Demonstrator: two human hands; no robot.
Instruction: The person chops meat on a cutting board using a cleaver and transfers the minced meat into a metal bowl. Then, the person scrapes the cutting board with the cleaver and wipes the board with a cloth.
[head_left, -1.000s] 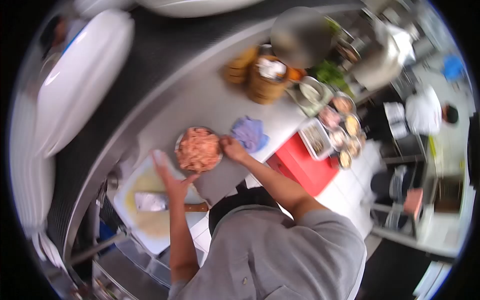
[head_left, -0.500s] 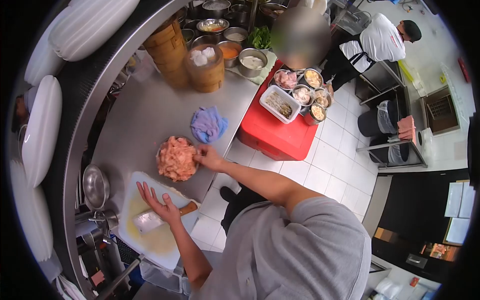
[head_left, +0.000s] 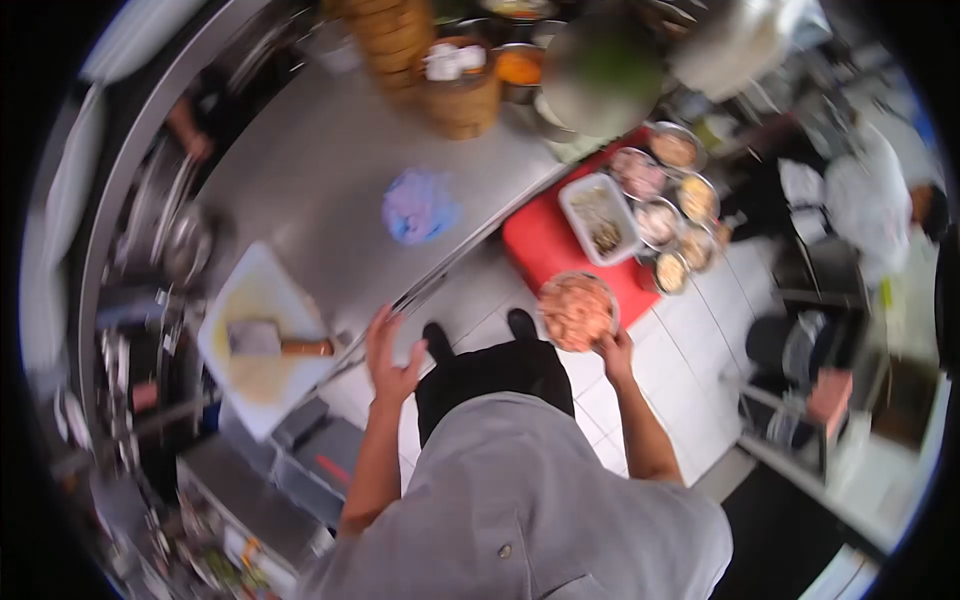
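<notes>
My right hand point(head_left: 615, 350) grips the rim of a metal bowl heaped with pinkish raw meat point(head_left: 577, 312). The bowl is off the counter, at the near edge of the red chest point(head_left: 535, 245) in view; whether it touches the chest I cannot tell. My left hand point(head_left: 391, 350) is raised in front of the counter edge, fingers spread and holding nothing. To its left lies a cleaver with a wooden handle point(head_left: 305, 347) on the stained white cutting board point(head_left: 262, 395). A crumpled blue-purple cloth point(head_left: 420, 207) rests on the steel counter point(head_left: 330, 190).
On the red chest are a white plastic tub point(head_left: 600, 220) and several metal bowls of ingredients. Bamboo steamers point(head_left: 460, 100) stand at the counter's far end. A co-worker in a white top point(head_left: 868, 205) stands at the right. Another person's arm point(head_left: 190, 130) shows behind the counter.
My right hand has carried the bowl of meat off the counter, rightward to the red chest. My left hand has moved away from above the cutting board. The view has turned.
</notes>
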